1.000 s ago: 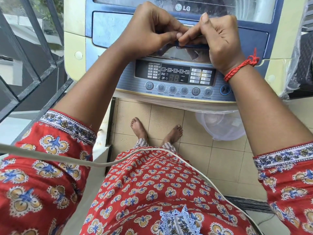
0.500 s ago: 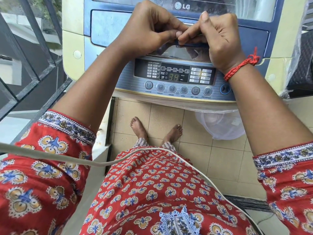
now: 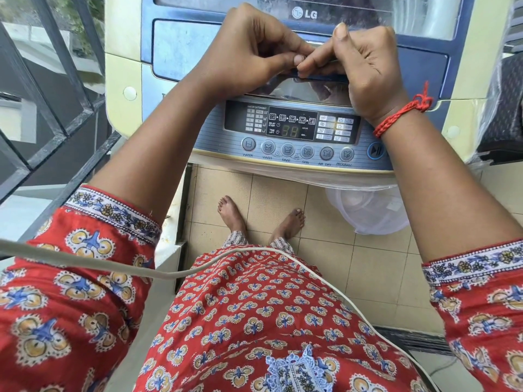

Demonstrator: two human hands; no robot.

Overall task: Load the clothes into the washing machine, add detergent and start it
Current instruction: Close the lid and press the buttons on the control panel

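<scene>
While both hands meet at the lid's front edge, the scene reads so:

Washer (image 3: pixel 181 55): top-loader, blue and cream, standing on a tiled floor (image 3: pixel 271 199) straight ahead of the person.
Lid (image 3: pixel 181 49): blue, with a clear pane; its front lip lies down at the top of the panel.
Handle (image 3: pixel 325 78): thin dark strip along the lid's front edge, partly hidden by fingers.
Left hand (image 3: pixel 254 52): fingers curled, thumb and forefinger pressed together on the handle's left end.
Right hand (image 3: pixel 365 69): fingers curled under, thumb against the handle, pinching it; fingertips touch those of the left hand.
Panel (image 3: pixel 291 131): just below the hands; the display (image 3: pixel 290 132) shows dim green digits, too faint to read surely.
Buttons (image 3: pixel 287 149): a row beneath the display, marked water, wash, rinse, spin, air dry, program.
Start button (image 3: pixel 375 150): round, blue, beside the right wrist.
Thread (image 3: pixel 402 117): red, tied round the right wrist.
Clothes: cannot tell through the pane.
Railing (image 3: pixel 56 108): dark bars, left of the washer.
</scene>
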